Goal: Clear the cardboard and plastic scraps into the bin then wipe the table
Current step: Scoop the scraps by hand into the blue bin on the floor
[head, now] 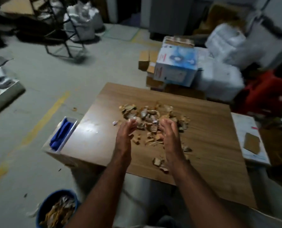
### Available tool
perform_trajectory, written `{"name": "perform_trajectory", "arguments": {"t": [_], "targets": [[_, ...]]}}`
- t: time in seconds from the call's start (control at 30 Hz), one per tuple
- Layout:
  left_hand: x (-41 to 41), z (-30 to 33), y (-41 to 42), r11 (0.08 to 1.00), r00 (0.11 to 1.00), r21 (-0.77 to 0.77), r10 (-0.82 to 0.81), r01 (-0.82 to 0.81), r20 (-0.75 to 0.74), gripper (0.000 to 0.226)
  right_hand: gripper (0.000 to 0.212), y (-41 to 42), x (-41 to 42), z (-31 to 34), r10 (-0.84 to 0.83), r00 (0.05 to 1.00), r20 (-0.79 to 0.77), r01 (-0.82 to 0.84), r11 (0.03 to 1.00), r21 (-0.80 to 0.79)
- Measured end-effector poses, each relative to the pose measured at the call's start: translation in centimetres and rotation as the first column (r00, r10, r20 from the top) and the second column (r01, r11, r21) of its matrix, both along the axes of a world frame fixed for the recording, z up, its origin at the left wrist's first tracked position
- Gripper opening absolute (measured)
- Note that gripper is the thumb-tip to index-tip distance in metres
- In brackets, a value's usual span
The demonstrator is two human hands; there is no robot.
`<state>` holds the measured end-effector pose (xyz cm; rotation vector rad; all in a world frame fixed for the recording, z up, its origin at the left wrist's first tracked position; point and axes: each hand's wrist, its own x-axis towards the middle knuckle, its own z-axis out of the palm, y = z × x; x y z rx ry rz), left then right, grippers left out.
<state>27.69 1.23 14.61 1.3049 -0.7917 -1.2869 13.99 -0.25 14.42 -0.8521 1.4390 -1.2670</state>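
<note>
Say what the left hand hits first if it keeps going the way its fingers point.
Probably the scrap pile: the left hand points away across the table, fingertips already at the pile's near edge. Motion blur hides whether they touch.

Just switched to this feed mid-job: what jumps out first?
A heap of cardboard and plastic scraps lies mid-table on the wooden table, with the left hand and right hand cupped at its near edge. On the floor at lower left stands a blue bin already holding scraps. A blue cloth sits in a white tray at the table's left edge.
</note>
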Motion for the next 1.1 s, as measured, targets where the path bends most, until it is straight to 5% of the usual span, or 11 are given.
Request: {"name": "perform_trajectory", "arguments": {"t": [0.13, 0.23, 0.3, 0.4, 0.5, 0.63, 0.93, 1.1], "targets": [[-4.5, -1.4, -0.1, 0.989, 0.984, 0.043, -0.143, 0.140, 0.106, 0.047, 0.029, 1.4, -7.1, -1.3, -0.094, 0.995, -0.035, 0.095, 0.995, 0.023], [-6.1, -3.4, -0.2, 0.979, 0.956, 0.074, -0.201, 0.189, 0.213, 0.038, 0.058, 2.0, -9.8, -4.9, -0.029, 0.933, -0.358, 0.049, 0.998, 0.048], [-6.4, -4.6, -0.2, 0.978, 0.924, 0.088, -0.208, 0.190, 0.320, 0.028, 0.075, 2.1, -10.6, -8.1, 0.097, 0.779, -0.620, -0.062, 0.995, 0.077], [-6.1, -7.6, 0.2, 0.973, 0.853, 0.125, -0.230, 0.194, 0.467, 0.031, 0.088, 3.6, -10.5, -12.3, 0.282, 0.414, -0.865, -0.189, 0.957, 0.221], [-5.6, -10.6, 1.5, 0.967, 0.753, 0.171, -0.256, 0.191, 0.606, 0.059, 0.084, 5.8, -9.9, -15.9, 0.338, 0.155, -0.928, -0.325, 0.905, 0.275], [-4.9, -13.0, 2.6, 0.957, 0.671, 0.210, -0.289, 0.198, 0.683, 0.076, 0.075, 6.5, -8.7, -18.7, 0.397, -0.029, -0.917, -0.413, 0.831, 0.373], [0.5, -17.6, -2.3, 0.955, 0.523, 0.230, -0.294, 0.185, 0.800, 0.075, 0.083, -4.5, -4.5, -22.1, 0.338, -0.105, -0.935, -0.351, 0.868, 0.353], [4.8, -17.8, -9.2, 0.973, 0.482, 0.130, -0.209, 0.193, 0.851, 0.078, 0.080, -11.3, -2.2, -21.4, 0.276, 0.005, -0.961, -0.221, 0.938, 0.268]]}}
